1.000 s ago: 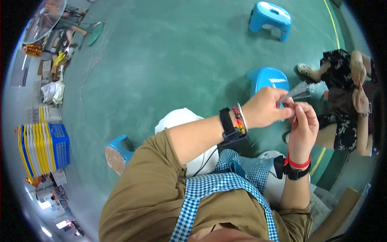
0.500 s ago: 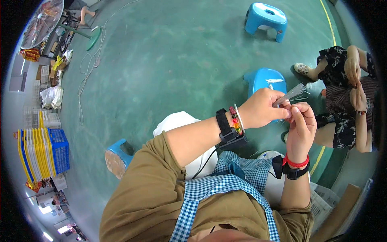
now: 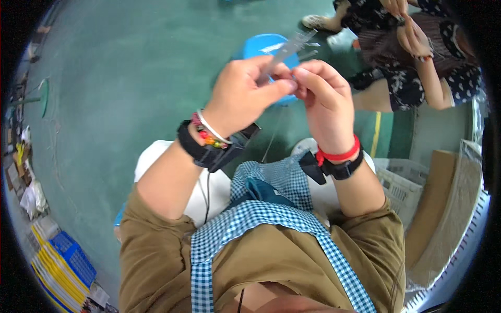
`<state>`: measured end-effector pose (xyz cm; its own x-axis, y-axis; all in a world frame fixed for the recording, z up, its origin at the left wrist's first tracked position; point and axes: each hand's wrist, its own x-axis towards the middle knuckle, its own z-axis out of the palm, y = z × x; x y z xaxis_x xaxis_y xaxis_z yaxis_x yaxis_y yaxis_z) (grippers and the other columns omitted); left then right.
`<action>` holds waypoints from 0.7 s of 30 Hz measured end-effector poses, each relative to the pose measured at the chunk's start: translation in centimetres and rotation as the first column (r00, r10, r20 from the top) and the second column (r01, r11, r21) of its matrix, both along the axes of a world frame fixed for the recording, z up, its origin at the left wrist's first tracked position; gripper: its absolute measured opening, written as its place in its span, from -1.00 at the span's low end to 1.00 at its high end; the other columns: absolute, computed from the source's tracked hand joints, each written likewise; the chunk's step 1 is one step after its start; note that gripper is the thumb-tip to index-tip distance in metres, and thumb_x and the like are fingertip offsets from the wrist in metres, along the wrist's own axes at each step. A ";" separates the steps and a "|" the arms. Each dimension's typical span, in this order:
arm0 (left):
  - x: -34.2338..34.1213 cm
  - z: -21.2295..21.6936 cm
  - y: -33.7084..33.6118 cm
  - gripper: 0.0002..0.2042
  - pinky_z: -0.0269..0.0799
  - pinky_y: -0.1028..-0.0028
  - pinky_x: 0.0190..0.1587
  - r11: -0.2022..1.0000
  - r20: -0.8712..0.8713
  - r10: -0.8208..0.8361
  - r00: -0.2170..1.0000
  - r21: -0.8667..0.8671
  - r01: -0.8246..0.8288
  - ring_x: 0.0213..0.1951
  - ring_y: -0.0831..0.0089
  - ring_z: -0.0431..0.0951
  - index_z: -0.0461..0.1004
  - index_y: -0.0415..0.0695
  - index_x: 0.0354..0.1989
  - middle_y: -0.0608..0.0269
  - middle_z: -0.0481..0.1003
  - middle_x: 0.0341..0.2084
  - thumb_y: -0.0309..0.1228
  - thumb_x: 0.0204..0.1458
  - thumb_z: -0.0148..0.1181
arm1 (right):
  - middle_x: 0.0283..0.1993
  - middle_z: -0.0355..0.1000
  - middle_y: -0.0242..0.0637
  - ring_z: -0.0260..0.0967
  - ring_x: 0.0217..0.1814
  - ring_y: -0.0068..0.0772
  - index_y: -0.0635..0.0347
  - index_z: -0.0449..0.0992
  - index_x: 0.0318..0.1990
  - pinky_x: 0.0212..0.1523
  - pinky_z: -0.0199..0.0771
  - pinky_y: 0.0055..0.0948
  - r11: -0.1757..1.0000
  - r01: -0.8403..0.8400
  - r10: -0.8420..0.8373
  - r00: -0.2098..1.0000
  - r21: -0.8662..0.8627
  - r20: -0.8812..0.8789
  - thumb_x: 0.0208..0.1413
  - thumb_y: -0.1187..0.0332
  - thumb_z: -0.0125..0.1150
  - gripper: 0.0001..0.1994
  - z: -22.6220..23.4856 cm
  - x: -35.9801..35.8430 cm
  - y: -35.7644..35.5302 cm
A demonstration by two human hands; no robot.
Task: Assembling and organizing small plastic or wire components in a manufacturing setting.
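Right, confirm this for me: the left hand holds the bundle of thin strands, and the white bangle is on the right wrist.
The wrist is wrong: the head view shows the white bangle at the wrist of the left hand, which does hold the bundle of thin strands.

Peering steeply down now from head height, one wide fisheye view, upright, facing out over the blue gingham apron (image 3: 250, 214), close above left hand (image 3: 241, 95) and right hand (image 3: 329, 112), green floor (image 3: 156, 68) spreading beyond.
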<state>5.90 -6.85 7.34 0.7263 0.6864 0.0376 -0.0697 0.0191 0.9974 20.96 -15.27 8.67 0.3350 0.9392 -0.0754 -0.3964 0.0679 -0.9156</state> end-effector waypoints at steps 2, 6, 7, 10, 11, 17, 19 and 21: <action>-0.1 -0.2 0.1 -0.89 0.46 0.53 -0.12 0.997 0.063 0.014 0.998 -0.072 -0.010 -0.27 0.54 0.55 0.51 -0.29 -0.23 0.25 0.57 -0.35 -0.53 0.10 0.20 | -0.38 0.50 -0.42 0.28 -0.42 -0.69 0.28 0.59 -0.29 -0.36 0.26 -0.68 1.000 0.000 0.001 0.998 -0.016 0.065 0.16 0.44 0.18 -0.90 0.1 -0.4 0.3; 0.1 -0.7 0.2 -0.88 0.46 0.54 -0.13 0.996 0.089 0.029 0.996 -0.091 -0.021 -0.28 0.55 0.54 0.51 -0.30 -0.25 0.26 0.55 -0.36 -0.51 0.10 0.23 | -0.40 0.49 -0.43 0.26 -0.43 -0.71 0.29 0.59 -0.28 -0.37 0.24 -0.69 0.997 -0.038 0.037 0.999 -0.064 -0.010 0.19 0.37 0.16 -0.83 0.2 0.4 0.2; 0.1 -0.9 0.3 -0.88 0.46 0.54 -0.13 0.995 0.088 0.031 0.996 -0.096 -0.023 -0.28 0.55 0.54 0.51 -0.30 -0.25 0.26 0.55 -0.36 -0.51 0.10 0.23 | -0.40 0.49 -0.43 0.26 -0.43 -0.71 0.29 0.59 -0.28 -0.37 0.24 -0.69 0.997 -0.039 0.039 0.999 -0.069 -0.012 0.19 0.37 0.16 -0.83 0.3 0.4 0.2; 0.3 -1.4 0.3 -0.86 0.45 0.61 -0.27 0.993 0.109 0.082 0.991 -0.088 -0.072 -0.36 0.65 0.51 0.54 -0.31 -0.31 0.33 0.56 -0.47 -0.48 0.04 0.29 | -0.37 0.51 -0.40 0.28 -0.41 -0.70 0.30 0.60 -0.27 -0.36 0.26 -0.67 0.998 -0.059 0.058 0.998 -0.039 -0.018 0.17 0.40 0.18 -0.86 0.3 0.2 0.2; 0.4 -1.2 0.2 -0.86 0.45 0.61 -0.27 0.994 0.134 0.081 0.988 -0.090 -0.069 -0.36 0.66 0.51 0.55 -0.30 -0.30 0.33 0.56 -0.47 -0.47 0.04 0.29 | -0.35 0.53 -0.38 0.30 -0.40 -0.69 0.30 0.59 -0.27 -0.35 0.28 -0.66 0.999 -0.044 0.045 0.999 -0.028 0.022 0.15 0.42 0.19 -0.87 0.3 0.1 0.3; 0.2 -1.1 0.3 -0.86 0.47 0.55 -0.19 0.998 0.113 0.043 0.993 -0.053 -0.037 -0.31 0.58 0.54 0.53 -0.31 -0.26 0.25 0.57 -0.40 -0.49 0.08 0.26 | -0.29 0.56 -0.33 0.38 -0.33 -0.66 0.33 0.59 -0.24 -0.31 0.32 -0.63 0.999 -0.032 0.034 0.995 -0.016 0.099 0.11 0.46 0.23 -0.87 -0.2 0.4 0.3; 0.2 -1.0 0.3 -0.86 0.49 0.49 -0.09 0.999 0.060 0.016 0.998 -0.036 -0.014 -0.25 0.49 0.58 0.51 -0.31 -0.21 0.19 0.58 -0.34 -0.51 0.11 0.23 | -0.29 0.56 -0.33 0.39 -0.32 -0.65 0.33 0.59 -0.24 -0.30 0.33 -0.63 0.999 -0.028 0.030 0.993 -0.020 0.115 0.11 0.46 0.23 -0.87 -0.1 0.4 0.2; 0.2 -1.0 0.4 -0.86 0.49 0.49 -0.08 0.999 0.085 0.033 0.996 -0.033 -0.030 -0.25 0.48 0.59 0.52 -0.31 -0.21 0.17 0.59 -0.33 -0.50 0.11 0.23 | -0.29 0.57 -0.32 0.40 -0.31 -0.64 0.33 0.60 -0.23 -0.30 0.33 -0.62 0.999 -0.025 0.030 0.992 -0.041 0.121 0.10 0.46 0.24 -0.86 0.1 0.4 0.3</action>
<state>6.10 -6.49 6.32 0.6993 0.7108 0.0766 -0.1562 0.0473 0.9866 21.33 -14.98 8.79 0.3180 0.9453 -0.0724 -0.2835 0.0220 -0.9587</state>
